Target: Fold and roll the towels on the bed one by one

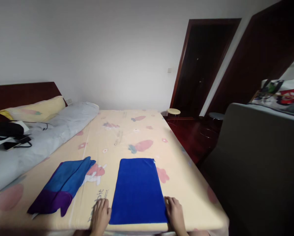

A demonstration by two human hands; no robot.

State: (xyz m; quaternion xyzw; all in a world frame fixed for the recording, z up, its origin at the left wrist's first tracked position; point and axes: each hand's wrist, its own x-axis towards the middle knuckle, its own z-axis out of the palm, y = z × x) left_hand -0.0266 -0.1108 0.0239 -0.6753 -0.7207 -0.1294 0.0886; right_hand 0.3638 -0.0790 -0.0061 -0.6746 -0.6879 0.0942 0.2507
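Observation:
A blue cloth [139, 191], shaped as a flat, smooth rectangle, lies on the bed in front of me. Just off its near left corner, my left hand [101, 213] rests on the sheet, fingers loosely bent and apart, holding nothing. My right hand [174, 212] lies along the cloth's near right edge, its fingertips at or touching that edge; the fingers look loose, with no grip visible. Farther left, a crumpled blue and purple cloth [60, 186] lies at a slant, with a small pale tag at its near end.
The bed sheet [127, 131] is cream with a printed pattern. A grey quilt [53, 134], a yellow pillow [36, 109] and a phone-like device [10, 144] with cables occupy the left side. A dark grey panel [255, 164] stands right, with a round stool [173, 111] beyond the bed.

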